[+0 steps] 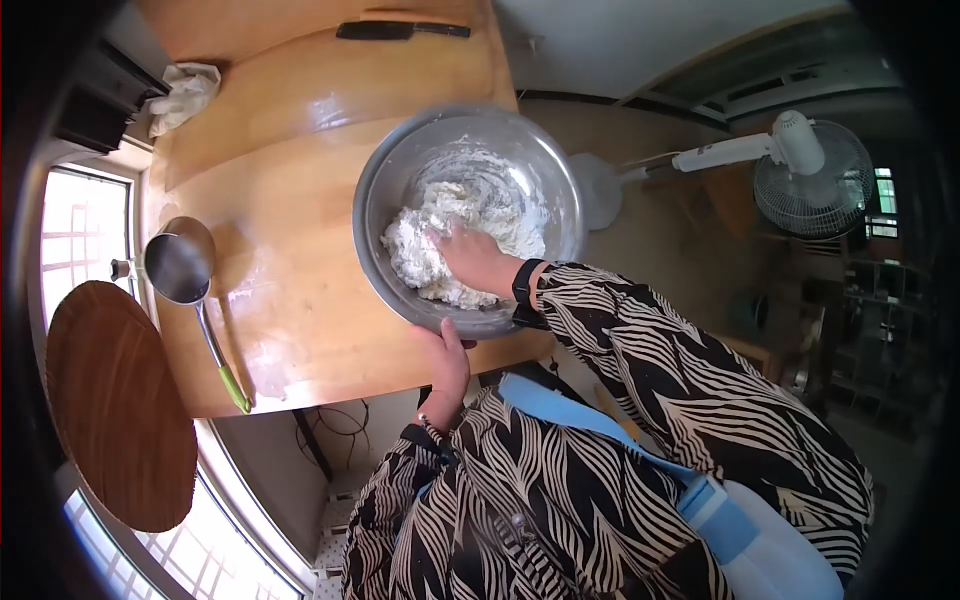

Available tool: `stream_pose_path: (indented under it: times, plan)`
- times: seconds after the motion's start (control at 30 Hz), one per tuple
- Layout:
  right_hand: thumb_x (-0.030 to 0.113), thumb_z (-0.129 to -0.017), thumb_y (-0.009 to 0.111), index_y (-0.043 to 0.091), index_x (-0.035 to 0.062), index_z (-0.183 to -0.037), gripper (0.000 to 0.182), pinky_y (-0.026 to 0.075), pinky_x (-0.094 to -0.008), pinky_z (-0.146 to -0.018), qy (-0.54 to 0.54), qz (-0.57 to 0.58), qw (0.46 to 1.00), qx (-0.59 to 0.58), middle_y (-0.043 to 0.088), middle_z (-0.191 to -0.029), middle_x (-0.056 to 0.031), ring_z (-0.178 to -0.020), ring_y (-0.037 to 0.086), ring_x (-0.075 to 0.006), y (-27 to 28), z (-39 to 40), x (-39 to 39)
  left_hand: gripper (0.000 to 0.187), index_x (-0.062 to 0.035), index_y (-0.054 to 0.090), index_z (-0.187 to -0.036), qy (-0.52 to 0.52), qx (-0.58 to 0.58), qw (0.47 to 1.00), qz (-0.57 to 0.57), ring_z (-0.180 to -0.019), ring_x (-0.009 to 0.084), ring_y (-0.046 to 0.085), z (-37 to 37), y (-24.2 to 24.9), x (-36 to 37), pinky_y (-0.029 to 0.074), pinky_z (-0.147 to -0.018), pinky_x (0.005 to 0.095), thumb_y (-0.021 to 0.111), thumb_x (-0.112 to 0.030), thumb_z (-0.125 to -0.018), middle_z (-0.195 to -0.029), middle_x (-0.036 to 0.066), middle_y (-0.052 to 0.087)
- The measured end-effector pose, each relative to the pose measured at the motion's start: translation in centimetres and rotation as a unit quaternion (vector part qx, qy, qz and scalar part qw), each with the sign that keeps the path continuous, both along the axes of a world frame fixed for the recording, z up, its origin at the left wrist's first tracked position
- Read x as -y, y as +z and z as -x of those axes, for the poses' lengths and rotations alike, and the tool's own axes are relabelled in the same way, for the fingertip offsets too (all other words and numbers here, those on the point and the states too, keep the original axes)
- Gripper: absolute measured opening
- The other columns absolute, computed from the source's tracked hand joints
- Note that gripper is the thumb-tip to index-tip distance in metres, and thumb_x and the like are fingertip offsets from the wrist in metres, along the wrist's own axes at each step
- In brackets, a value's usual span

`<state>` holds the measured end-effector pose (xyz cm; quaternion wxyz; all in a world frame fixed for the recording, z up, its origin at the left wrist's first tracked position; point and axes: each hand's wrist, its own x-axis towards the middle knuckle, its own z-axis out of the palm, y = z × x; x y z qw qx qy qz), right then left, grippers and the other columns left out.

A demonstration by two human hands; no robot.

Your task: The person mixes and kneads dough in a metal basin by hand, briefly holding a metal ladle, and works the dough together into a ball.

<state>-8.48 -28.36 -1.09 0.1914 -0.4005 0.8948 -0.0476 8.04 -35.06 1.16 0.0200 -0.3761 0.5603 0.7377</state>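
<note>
A wide metal bowl stands on the wooden table near its front right corner. Inside lies shaggy, floury white dough, with loose flour smeared up the far wall. My right hand reaches into the bowl, its fingers closed into the dough and partly hidden by it; a dark band circles that wrist. Against the near outer side of the bowl, my left hand grips low, thumb up along the wall and the other fingers mostly hidden under the curve.
On the wooden table are a dark-bladed knife at the back, a crumpled white cloth or bag and a green-handled ladle at left. A round wooden board stands beyond the left edge. A fan is at right.
</note>
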Motion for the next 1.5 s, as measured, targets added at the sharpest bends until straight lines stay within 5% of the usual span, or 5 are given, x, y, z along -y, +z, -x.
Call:
stream_pose_path:
  times: [0.23,0.33,0.63,1.03,1.5]
  plan:
    - [0.045,-0.080,0.064,0.028,0.0068,-0.140,0.079,0.037,-0.0438,-0.098,0.046,0.171,0.969,0.172,0.044,-0.124,-0.0329,-0.113,0.048,-0.0426,1.8,3.7,-4.2,0.049,0.0027,0.034,-0.123,-0.015,0.008,0.996,0.088,-0.070,0.0112,0.051,0.0,-2.2,6.8,0.045,-0.058,0.0250,0.055,-0.028,-0.092,-0.084,0.006,0.052]
    - [0.052,-0.075,0.067,0.036,-0.0037,-0.133,0.086,0.037,-0.0429,-0.099,-0.229,0.171,0.934,0.213,0.044,-0.125,-0.0349,-0.115,0.047,-0.0440,5.0,2.1,-7.9,0.049,0.0024,0.038,-0.122,0.018,-0.028,0.989,0.146,-0.069,0.0096,0.047,3.8,-1.9,10.7,0.041,-0.058,0.0247,0.058,-0.030,-0.090,-0.079,0.005,0.049]
    - [0.041,-0.062,0.079,0.021,-0.0063,-0.139,0.107,0.039,-0.0392,-0.098,-0.413,0.074,0.864,0.279,0.045,-0.125,-0.0325,-0.117,0.047,-0.0399,-0.6,-2.5,-3.2,0.038,0.0043,0.043,-0.119,-0.012,-0.023,0.955,0.294,-0.095,0.0305,0.056,7.6,-2.9,10.3,0.043,-0.083,0.0378,0.040,-0.027,-0.097,-0.103,0.022,0.058]
    - [0.003,-0.075,0.058,0.047,0.0104,-0.130,0.057,0.050,-0.0455,-0.080,0.020,0.069,0.995,0.066,0.040,-0.126,-0.0308,-0.099,0.056,-0.0410,2.9,0.5,3.2,0.072,-0.0100,-0.011,-0.142,0.072,-0.017,0.995,-0.065,-0.118,0.0265,0.043,-3.0,-2.0,2.2,0.051,-0.090,0.0394,0.044,-0.013,-0.095,-0.140,0.019,0.023]
    - [0.036,-0.075,0.070,0.033,0.0094,-0.138,0.078,0.037,-0.0459,-0.099,0.016,0.118,0.971,0.206,0.033,-0.137,-0.0284,-0.121,0.041,-0.0424,3.8,2.7,1.3,0.048,-0.0066,0.027,-0.129,0.018,0.092,0.996,-0.005,-0.092,0.0175,0.055,-2.4,0.9,6.1,0.053,-0.067,0.0344,0.049,-0.030,-0.094,-0.112,0.011,0.049]
